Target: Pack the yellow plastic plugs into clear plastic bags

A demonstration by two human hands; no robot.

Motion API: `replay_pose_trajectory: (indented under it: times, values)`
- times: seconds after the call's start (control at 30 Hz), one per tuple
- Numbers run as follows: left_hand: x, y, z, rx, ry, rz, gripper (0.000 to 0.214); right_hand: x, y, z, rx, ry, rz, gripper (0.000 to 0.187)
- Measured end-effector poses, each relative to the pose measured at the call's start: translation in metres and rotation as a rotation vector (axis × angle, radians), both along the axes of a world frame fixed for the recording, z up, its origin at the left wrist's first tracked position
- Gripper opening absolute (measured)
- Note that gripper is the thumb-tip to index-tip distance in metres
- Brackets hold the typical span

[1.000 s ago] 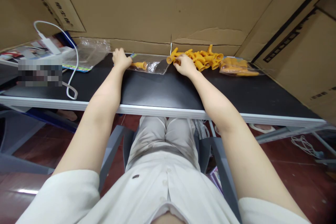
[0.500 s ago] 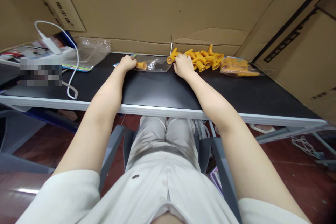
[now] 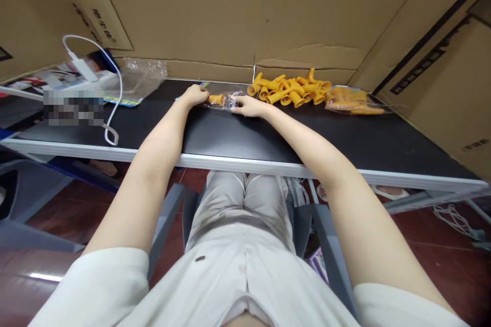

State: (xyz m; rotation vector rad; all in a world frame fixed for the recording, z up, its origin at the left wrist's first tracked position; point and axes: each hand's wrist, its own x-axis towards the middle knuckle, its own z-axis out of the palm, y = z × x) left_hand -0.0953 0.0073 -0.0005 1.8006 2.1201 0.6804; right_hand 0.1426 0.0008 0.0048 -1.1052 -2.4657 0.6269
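Note:
My left hand (image 3: 196, 95) is closed on the left end of a clear plastic bag (image 3: 230, 102). A yellow plastic piece with a flared round end (image 3: 217, 99) shows just right of those fingers, in the bag as far as I can see. My right hand (image 3: 248, 106) has its fingers curled on the bag's crinkled right end, thumb toward me. Beyond the right hand lies a heap of yellow branched plastic pieces (image 3: 289, 90), several of them with hollow round ends.
A filled clear bag of yellow pieces (image 3: 355, 99) lies right of the heap. Flat clear packaging (image 3: 140, 82) and a white cable (image 3: 120, 79) lie at the left. Cardboard (image 3: 199, 15) walls the back and sides of the black table (image 3: 238, 135).
My right hand has left the yellow heap and come left and nearer onto the bag, whose right end is now bunched up. My left hand stays at the bag's left end.

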Motion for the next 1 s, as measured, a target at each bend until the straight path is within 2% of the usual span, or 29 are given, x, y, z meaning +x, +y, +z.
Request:
replay_pose_trajectory:
  times: [0.17, 0.4, 0.5, 0.67, 0.83, 1.0]
  values:
    - [0.006, -0.009, 0.009, -0.029, 0.078, 0.026, 0.044, -0.016, 0.006, 0.006, -0.071, -0.075, 0.021, 0.047]
    - [0.01, -0.018, 0.016, -0.05, 0.142, 0.05, 0.044, -0.039, 0.018, -0.008, -0.234, 0.278, 0.016, 0.058]
    - [0.011, -0.02, 0.018, -0.058, 0.133, 0.04, 0.044, -0.047, 0.029, -0.012, -0.177, 0.317, 0.014, 0.053]
    - [0.012, -0.023, 0.02, -0.056, 0.113, 0.028, 0.047, -0.063, 0.045, -0.01, -0.072, 0.23, 0.062, 0.021]
    - [0.008, -0.02, 0.018, -0.019, 0.088, 0.025, 0.049, -0.074, 0.049, -0.01, -0.06, 0.208, 0.052, 0.021]
    - [0.007, -0.018, 0.016, -0.033, 0.091, 0.031, 0.048, -0.075, 0.045, -0.015, -0.102, 0.268, 0.157, 0.012]
